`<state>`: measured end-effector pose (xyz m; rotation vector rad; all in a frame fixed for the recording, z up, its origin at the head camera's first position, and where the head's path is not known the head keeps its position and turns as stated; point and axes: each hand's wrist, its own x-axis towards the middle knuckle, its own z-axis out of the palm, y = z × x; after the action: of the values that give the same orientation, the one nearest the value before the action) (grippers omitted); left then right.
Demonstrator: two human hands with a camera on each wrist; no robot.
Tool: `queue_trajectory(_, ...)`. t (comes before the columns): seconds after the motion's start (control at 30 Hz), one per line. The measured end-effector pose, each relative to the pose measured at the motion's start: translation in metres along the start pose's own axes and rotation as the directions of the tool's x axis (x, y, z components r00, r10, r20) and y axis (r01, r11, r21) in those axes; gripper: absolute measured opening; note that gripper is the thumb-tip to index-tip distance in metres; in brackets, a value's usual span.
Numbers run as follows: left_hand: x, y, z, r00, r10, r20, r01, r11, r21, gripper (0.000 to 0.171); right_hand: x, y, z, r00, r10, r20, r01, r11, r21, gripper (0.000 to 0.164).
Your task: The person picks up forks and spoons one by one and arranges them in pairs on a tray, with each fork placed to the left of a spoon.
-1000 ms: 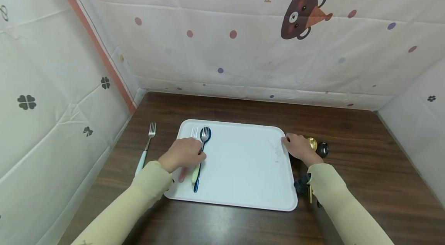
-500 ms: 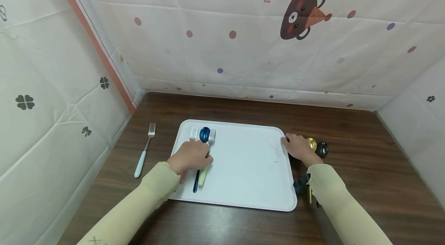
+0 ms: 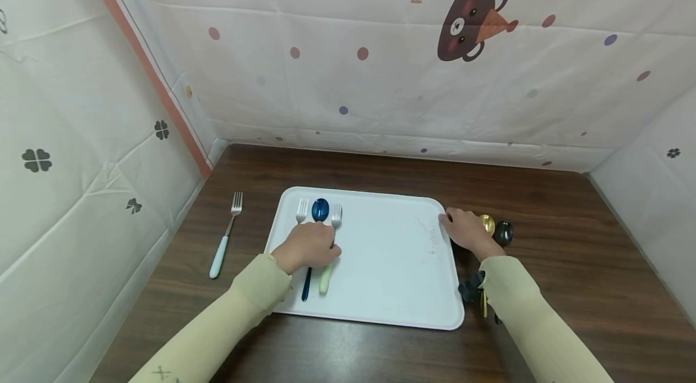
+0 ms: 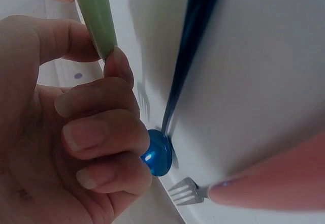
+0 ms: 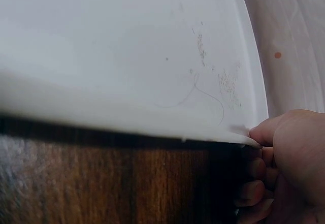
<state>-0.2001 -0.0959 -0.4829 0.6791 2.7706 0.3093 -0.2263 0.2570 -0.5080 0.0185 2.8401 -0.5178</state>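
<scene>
My left hand (image 3: 309, 245) pinches a light green-handled fork (image 3: 325, 280) between thumb and forefinger, over the left part of a white tray (image 3: 391, 262). In the left wrist view the green handle (image 4: 99, 18) comes up from the fingertips. Beside it on the tray lies a dark blue spoon (image 3: 320, 209), its middle hidden behind the hand. Left of the spoon is a fork with a pink handle (image 4: 284, 183); only its tines (image 3: 302, 209) show in the head view. My right hand (image 3: 469, 230) grips the tray's far right corner, thumb on the rim (image 5: 254, 135).
A fork with a pale blue handle (image 3: 220, 256) lies on the brown table (image 3: 348, 353) left of the tray. Right of it, partly under the right forearm, are a gold spoon (image 3: 487, 224) and a black spoon (image 3: 504, 233). Patterned cloth (image 3: 326, 81) hangs behind the table.
My left hand has carried the green-handled fork rightward, from over the blue spoon to its right side. The blue spoon's bowl is uncovered now. The right hand stays on the tray corner.
</scene>
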Motion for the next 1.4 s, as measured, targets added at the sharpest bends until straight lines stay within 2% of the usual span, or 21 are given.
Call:
queue_trajectory(0.5, 0.003, 0.012, 0.001, 0.999, -0.032, 0.032, 0.033, 0.999, -0.032, 0.040, 0.000, 0.000, 0.000, 1.000, 0.010, -0.005, -0.010, 1.000, -0.004, 0.053)
queue_trajectory(0.83, 0.006, 0.015, 0.003, 0.995, -0.051, 0.081, 0.055, 0.997, -0.054, 0.037, 0.000, -0.001, 0.001, 1.000, 0.014, -0.007, -0.014, 1.000, -0.005, 0.052)
queue_trajectory(1.4, 0.009, 0.015, 0.008, 0.997, -0.036, 0.075, 0.039, 0.998, -0.043, 0.037, 0.001, -0.002, 0.000, 1.000, 0.023, -0.008, -0.023, 1.000, -0.008, 0.052)
